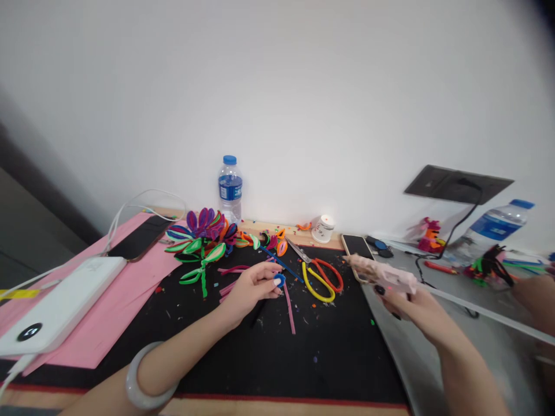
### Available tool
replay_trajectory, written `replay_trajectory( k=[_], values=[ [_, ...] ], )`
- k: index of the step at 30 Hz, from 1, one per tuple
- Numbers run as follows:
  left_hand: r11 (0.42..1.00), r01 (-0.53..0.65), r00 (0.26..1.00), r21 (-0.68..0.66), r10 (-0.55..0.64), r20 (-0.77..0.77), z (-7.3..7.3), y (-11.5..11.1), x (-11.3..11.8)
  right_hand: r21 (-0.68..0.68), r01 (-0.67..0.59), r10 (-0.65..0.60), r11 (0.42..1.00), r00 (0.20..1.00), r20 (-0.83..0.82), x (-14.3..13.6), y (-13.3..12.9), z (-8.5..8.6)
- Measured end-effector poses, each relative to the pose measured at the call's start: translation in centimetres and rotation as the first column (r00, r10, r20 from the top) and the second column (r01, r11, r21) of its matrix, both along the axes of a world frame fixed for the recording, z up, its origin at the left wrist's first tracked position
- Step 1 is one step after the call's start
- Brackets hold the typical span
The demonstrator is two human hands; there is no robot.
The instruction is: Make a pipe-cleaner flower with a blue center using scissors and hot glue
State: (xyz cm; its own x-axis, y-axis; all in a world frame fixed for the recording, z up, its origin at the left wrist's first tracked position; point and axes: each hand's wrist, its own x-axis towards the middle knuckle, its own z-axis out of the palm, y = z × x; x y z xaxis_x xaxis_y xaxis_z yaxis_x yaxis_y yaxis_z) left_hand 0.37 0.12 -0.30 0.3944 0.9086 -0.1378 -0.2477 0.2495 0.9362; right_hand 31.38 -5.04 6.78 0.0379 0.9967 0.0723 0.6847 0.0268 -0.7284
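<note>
My left hand (249, 289) pinches a small blue coil of pipe cleaner (280, 280) between thumb and fingertips, above the black mat (329, 358). A pink pipe cleaner strip (290, 312) runs down just beside the coil; whether the fingers also hold it I cannot tell. In my right hand (411, 306) is a pale pink hot glue gun (390, 276), its nozzle pointing left, past the mat's right edge. Between the hands lie scissors (321, 279) with one yellow and one orange handle. A colourful pipe cleaner flower bunch (203, 245) lies beyond my left hand.
A water bottle (230, 188) and a paper cup (323, 229) stand by the wall. Phones (141, 238) lie at both sides. A white power bank (65, 303) with cables rests on pink paper (125, 312). At far right, another person's hand (535, 297) is near pipe cleaners.
</note>
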Motion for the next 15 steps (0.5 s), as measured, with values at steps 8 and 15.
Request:
replay_trajectory(
  k=[8, 15],
  values=[
    [1.0, -0.017, 1.0, -0.022, 0.017, 0.025, -0.1, 0.1, 0.1, -0.236, -0.326, 0.201, 0.915, 0.879, -0.432, -5.6, 3.1, -3.2],
    [0.996, -0.06, 0.994, -0.068, 0.066, 0.084, -0.1, 0.1, 0.0, -0.174, -0.386, 0.191, 0.906, 0.74, -0.645, -8.0, 3.6, -6.5]
  ],
)
